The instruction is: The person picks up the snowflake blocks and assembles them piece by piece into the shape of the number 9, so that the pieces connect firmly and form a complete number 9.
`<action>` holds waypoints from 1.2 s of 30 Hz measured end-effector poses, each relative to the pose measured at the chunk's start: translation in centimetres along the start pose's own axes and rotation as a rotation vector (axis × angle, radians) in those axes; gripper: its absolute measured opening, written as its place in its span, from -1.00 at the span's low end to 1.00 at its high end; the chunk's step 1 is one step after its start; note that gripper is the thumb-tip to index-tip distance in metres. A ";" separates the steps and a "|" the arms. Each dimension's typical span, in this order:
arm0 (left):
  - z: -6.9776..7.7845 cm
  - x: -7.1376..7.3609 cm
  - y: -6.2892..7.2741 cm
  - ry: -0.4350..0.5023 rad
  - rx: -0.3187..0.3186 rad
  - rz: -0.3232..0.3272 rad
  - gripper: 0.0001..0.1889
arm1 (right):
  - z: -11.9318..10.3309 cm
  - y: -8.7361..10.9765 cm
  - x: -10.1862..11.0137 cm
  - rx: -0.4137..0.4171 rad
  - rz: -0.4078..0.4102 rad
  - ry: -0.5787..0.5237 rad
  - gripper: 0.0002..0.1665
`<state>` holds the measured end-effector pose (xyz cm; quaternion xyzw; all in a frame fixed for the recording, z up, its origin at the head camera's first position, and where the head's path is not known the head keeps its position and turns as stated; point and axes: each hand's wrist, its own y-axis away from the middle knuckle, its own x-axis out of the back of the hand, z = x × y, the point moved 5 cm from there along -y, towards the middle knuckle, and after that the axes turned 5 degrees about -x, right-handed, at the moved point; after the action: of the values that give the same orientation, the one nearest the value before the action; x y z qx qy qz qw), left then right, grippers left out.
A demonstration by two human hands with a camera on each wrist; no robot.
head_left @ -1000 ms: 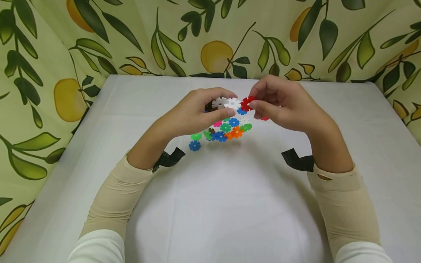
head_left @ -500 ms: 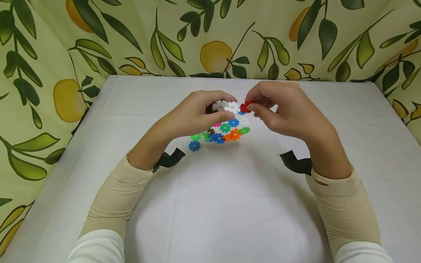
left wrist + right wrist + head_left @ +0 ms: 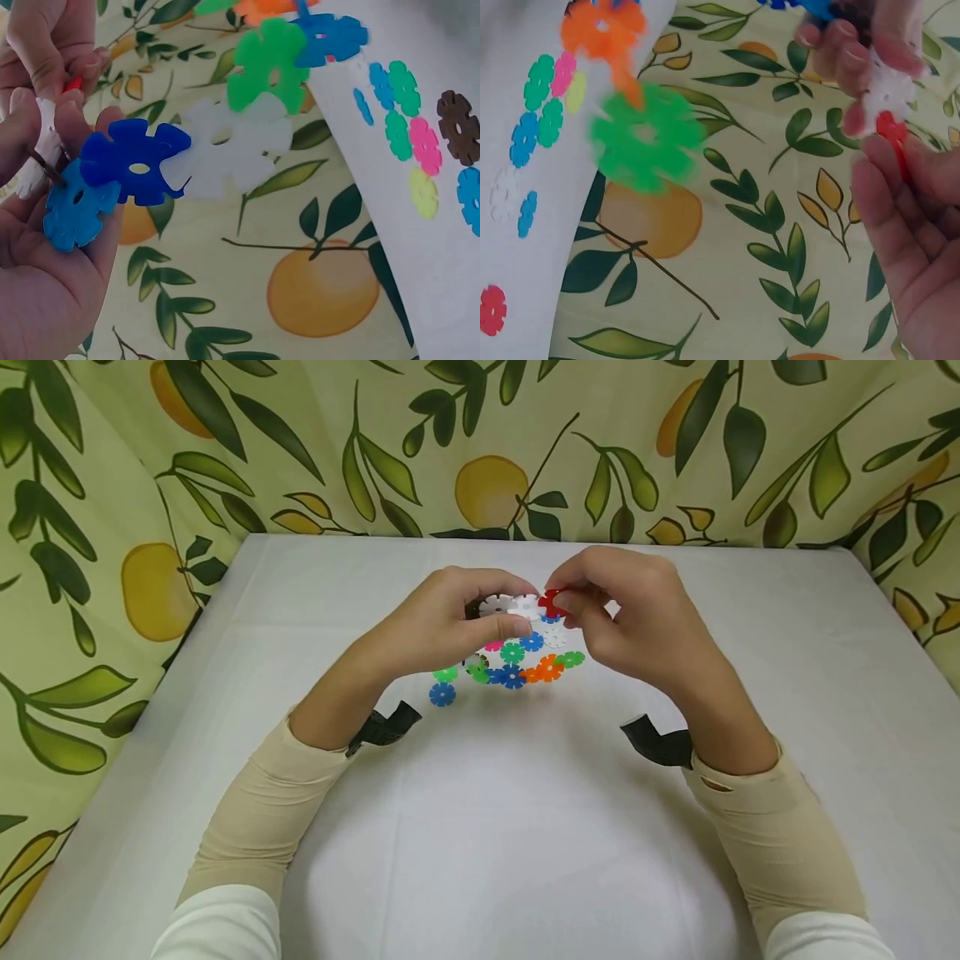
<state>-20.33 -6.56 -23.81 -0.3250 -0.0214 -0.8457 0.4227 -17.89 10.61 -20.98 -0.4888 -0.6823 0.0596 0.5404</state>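
My left hand point(image 3: 442, 622) pinches linked flower-shaped notched plastic discs, with a white disc point(image 3: 527, 607) showing between thumb and fingers. From that hand hangs a chain: light blue disc point(image 3: 66, 223), dark blue disc point(image 3: 124, 154), translucent white disc point(image 3: 251, 165), green disc point(image 3: 255, 60), then more blue and orange discs, ending in another green disc point(image 3: 641, 161). Between thumb and fingertips, my right hand point(image 3: 637, 606) pinches a red disc point(image 3: 891, 131), its edge right at the white disc's rim. Fingers hide much of the red disc.
Loose discs lie on the white-covered table point(image 3: 480, 827) beyond and below the hands, among them a teal disc point(image 3: 397, 139), a brown disc point(image 3: 457, 127) and a red disc point(image 3: 490, 311). A leaf-and-fruit patterned curtain point(image 3: 300, 427) stands behind the table's far edge.
My right hand has moved left and slightly down, bringing the red disc from apart up to the white disc. The left hand barely moved; the hanging chain swings a little.
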 end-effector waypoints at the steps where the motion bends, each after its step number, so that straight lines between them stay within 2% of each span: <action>1: 0.1 0.1 0.0 -0.003 -0.003 0.021 -0.63 | -0.1 0.0 0.0 -0.005 0.032 -0.008 -0.85; 4: 0.5 0.3 0.0 0.021 -0.009 0.069 -0.63 | -0.2 -0.1 -0.2 -0.021 0.112 -0.047 -0.87; 8: 0.6 0.3 0.0 0.038 -0.010 0.078 -0.64 | -0.2 -0.1 -0.6 -0.035 0.150 -0.074 -0.88; 13: 0.4 0.4 0.1 0.008 -0.021 0.033 -0.63 | -0.2 -0.1 -0.7 -0.071 0.119 -0.091 -0.89; 16: 0.2 0.5 0.1 -0.018 -0.012 0.012 -0.62 | -0.1 -0.3 -0.9 -0.107 0.070 -0.115 -0.89; 21: -0.5 0.2 -0.2 -0.084 0.024 -0.001 -0.57 | 1.8 -0.4 -0.9 -0.156 -0.053 -0.100 -0.85; 23: -0.7 0.2 -0.2 -0.112 0.021 -0.003 -0.56 | 3.6 -0.1 -0.7 -0.228 -0.106 -0.049 -0.82; 26: -0.8 0.4 -0.1 -0.134 0.011 -0.001 -0.56 | 7.0 0.5 -0.9 -0.398 -0.219 0.054 -0.77; 31: -0.7 0.7 0.1 -0.077 0.002 0.003 -0.57 | 11.4 2.0 -2.6 -0.657 -0.521 0.237 -0.67; 33: -0.6 0.8 0.1 -0.039 -0.001 0.009 -0.57 | 12.4 2.7 -3.3 -0.715 -0.632 0.307 -0.59; 36: -0.2 1.0 0.1 0.023 -0.022 0.018 -0.60 | 13.3 3.5 -4.0 -0.749 -0.705 0.375 -0.51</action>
<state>-20.81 -7.39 -23.44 -0.3198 -0.0042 -0.8458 0.4271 -26.65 15.44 -31.27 -0.3917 -0.6713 -0.4603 0.4290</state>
